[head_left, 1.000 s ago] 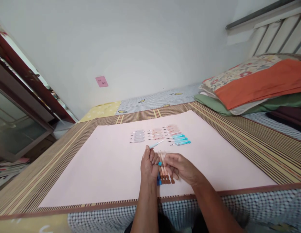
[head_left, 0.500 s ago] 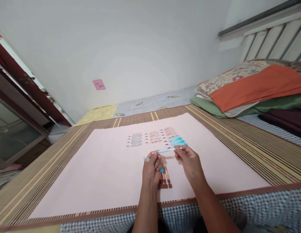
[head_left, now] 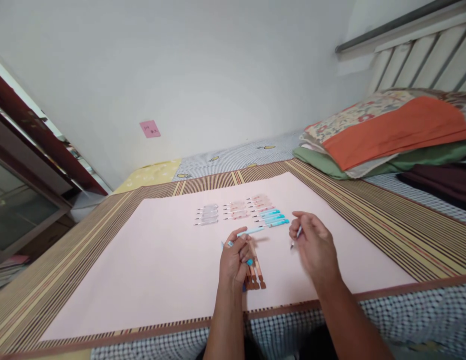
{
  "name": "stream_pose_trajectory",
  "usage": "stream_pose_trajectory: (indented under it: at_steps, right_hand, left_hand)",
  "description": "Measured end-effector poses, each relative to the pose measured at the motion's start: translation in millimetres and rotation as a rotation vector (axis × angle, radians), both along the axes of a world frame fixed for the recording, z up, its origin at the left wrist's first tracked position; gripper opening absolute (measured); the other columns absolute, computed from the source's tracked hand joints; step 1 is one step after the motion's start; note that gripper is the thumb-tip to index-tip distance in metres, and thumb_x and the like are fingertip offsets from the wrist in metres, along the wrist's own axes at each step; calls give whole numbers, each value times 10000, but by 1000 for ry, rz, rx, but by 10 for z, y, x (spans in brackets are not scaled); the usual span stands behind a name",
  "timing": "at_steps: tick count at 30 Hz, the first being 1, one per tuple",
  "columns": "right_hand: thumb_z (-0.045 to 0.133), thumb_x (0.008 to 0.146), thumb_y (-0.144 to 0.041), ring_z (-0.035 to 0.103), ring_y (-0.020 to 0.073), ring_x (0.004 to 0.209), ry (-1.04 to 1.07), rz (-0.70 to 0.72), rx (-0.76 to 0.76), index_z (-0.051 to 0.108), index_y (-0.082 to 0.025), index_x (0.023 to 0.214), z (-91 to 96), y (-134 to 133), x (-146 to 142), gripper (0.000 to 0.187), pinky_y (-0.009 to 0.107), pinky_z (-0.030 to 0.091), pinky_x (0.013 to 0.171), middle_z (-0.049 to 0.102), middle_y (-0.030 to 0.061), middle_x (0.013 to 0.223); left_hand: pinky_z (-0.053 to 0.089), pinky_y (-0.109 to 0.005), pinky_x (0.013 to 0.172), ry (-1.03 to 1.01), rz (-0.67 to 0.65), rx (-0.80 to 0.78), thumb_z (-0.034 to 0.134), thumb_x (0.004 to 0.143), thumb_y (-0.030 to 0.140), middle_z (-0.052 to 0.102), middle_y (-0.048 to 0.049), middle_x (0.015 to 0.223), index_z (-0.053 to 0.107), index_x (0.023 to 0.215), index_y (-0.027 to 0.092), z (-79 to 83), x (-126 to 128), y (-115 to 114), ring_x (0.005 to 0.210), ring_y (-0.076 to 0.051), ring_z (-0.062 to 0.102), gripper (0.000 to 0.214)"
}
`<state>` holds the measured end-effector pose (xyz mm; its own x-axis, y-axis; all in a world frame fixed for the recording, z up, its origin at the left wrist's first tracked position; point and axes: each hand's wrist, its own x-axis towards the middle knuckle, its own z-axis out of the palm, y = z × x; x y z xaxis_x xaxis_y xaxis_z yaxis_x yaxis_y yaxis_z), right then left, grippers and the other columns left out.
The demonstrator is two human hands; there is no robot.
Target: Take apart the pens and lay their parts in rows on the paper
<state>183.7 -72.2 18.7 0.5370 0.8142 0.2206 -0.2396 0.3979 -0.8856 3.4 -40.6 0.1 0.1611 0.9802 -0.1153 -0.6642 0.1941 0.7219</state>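
Observation:
My left hand is closed around a light-blue pen barrel, which points to the right. Small bright-blue parts also show at this hand, partly hidden by the fingers. Off to the right, my right hand is closed on a small white piece with a dark pointed tip, tip down and left, apart from the barrel. Beyond the hands lie rows of dark-tipped pieces: clear ones, pinkish ones and turquoise ones. Beneath the left hand, several pinkish strips with brown ends are partly covered.
A pale pink sheet lies on a striped mat over a checked cloth. Folded orange and green bedding is piled at the right, below a radiator. A pink note sticks to the wall.
My right hand has drawn away to the right from the pen barrel and now shows the dark-tipped piece pointing downward. My left hand has kept its hold on the barrel.

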Motion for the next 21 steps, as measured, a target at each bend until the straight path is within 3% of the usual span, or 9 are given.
stream_pose_trajectory:
  at_steps: [2,6,9,15,21]
  right_hand:
    - [643,933,-459,564,165,694,-300,27,-32,730,-253,1002,70,-25,-55,234,306,483,649,636,13,808]
    - [613,942,-310,643,218,969,-892,114,39,744,-268,1070,174,-5,-109,187,334,505,827,687,57,1087]
    - [548,955,-215,658,204,951,-1159,205,0,726,-264,1064,192,48,-94,215,323,504,828,684,49,1047]
    - [521,951,-170,654,188,876,-1383,270,-133,683,-243,1014,125,76,55,188,295,486,763,672,45,1011]
    - [565,906,-156,629,168,802,-1413,80,-299,693,-249,984,-109,233,423,177,272,417,682,659,37,1034]
  left_hand:
    - [163,-155,394,7,-25,-2,919,613,227,664,-5,730,735,990,126,-10,0,1,419,15,216,431]
    - [179,-147,404,-5,-93,-17,920,626,234,660,2,729,732,1009,136,-44,17,13,421,17,223,438]
    - [165,-145,403,-10,-134,-23,928,622,260,638,11,700,726,992,132,-61,65,7,420,18,220,440]
    - [160,-150,396,-18,-144,-17,956,588,285,625,8,689,723,945,114,-59,215,-61,416,20,224,459]
    - [169,-141,395,-80,-100,-23,916,672,342,631,4,709,721,1050,125,2,12,21,419,12,217,478]
